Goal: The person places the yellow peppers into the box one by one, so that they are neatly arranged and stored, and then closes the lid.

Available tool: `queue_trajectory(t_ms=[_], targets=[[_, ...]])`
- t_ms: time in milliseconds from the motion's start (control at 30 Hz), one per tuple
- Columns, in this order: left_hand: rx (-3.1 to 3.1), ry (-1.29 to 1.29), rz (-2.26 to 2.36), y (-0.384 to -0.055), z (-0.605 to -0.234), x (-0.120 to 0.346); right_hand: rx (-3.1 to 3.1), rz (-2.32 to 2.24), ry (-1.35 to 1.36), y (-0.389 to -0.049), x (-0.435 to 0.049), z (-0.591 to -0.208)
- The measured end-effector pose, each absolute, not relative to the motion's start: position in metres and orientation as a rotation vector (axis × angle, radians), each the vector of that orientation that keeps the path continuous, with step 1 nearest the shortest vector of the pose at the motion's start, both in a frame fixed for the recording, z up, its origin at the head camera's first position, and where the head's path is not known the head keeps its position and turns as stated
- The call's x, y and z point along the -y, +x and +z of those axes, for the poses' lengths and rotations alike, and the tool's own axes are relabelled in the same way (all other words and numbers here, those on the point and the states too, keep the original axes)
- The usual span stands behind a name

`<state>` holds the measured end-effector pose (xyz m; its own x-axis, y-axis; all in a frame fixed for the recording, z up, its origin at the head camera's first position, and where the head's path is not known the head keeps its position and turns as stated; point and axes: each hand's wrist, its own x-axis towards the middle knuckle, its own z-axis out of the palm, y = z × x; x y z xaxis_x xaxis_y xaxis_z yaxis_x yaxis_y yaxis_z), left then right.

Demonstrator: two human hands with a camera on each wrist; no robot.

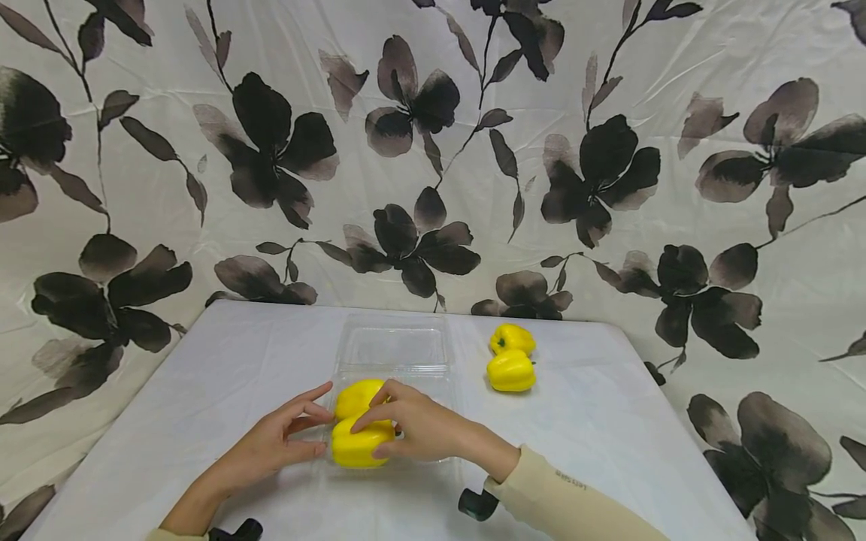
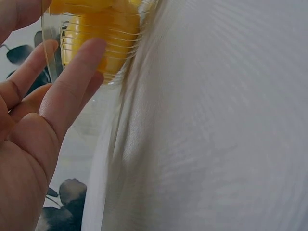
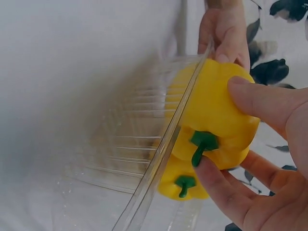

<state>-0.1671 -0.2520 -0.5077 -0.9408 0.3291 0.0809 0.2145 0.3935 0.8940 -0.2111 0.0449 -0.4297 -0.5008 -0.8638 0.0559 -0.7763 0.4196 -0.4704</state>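
My right hand (image 1: pixel 429 427) grips a yellow bell pepper (image 1: pixel 355 449) with a green stem, thumb on one side and fingers on the other. The pepper sits in the left part of a clear plastic clamshell box (image 1: pixel 433 447), rising above the rim in the right wrist view. Just behind it in the box lies a second yellow bell pepper (image 3: pixel 175 192), stem facing the right side. My left hand (image 1: pixel 271 443) is at the box's left end, its extended fingers (image 2: pixel 72 89) against the ribbed clear wall.
The box's lid (image 1: pixel 392 347) lies folded back toward the far table edge. Two more yellow bell peppers, a far one (image 1: pixel 509 338) and a nearer one (image 1: pixel 510 371), sit right of the box on the white tablecloth (image 1: pixel 575 451). A floral cloth (image 1: pixel 406 180) hangs behind the table.
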Motion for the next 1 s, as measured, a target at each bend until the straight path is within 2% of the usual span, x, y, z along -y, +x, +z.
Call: queue_trajectory(t_ms=[1000], targets=[[-2.514,0.493,1.590,-0.168,-0.508,0.252,-2.602,-0.438,-1.498,-0.201,-0.033,-0.431]])
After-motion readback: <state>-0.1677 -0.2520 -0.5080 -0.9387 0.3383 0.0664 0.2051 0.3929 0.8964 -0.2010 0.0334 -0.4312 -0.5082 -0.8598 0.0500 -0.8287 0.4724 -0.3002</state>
